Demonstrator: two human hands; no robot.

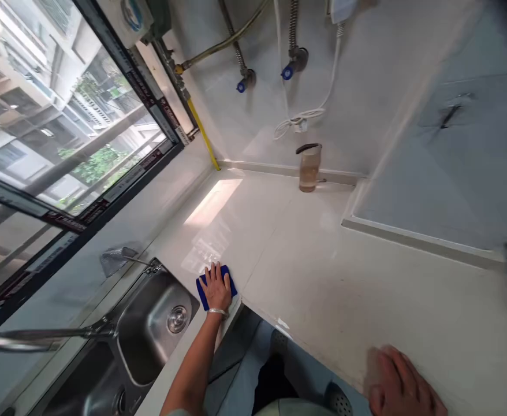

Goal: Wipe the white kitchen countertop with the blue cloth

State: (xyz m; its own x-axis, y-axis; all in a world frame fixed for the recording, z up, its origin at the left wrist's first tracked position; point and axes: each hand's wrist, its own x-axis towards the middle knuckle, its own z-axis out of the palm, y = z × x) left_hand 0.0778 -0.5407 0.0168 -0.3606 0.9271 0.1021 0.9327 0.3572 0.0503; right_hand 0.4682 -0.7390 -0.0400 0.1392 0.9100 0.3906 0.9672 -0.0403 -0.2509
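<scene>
Covering the cloth (233, 286) at the counter's (305, 254) inner corner by the sink (143, 335): left hand (217, 289), flat, fingers spread; right hand (403, 384) at front edge, can't tell if clenched

From the blue cloth (202, 297), the bench (305, 271) is offering passage toward 12 and 3 o'clock. The jug (309, 171) is obstructing at 1 o'clock, the raised ledge (422, 241) is bounding 2 o'clock, and the sink (143, 315) is breaking the surface at 8 o'clock.
</scene>
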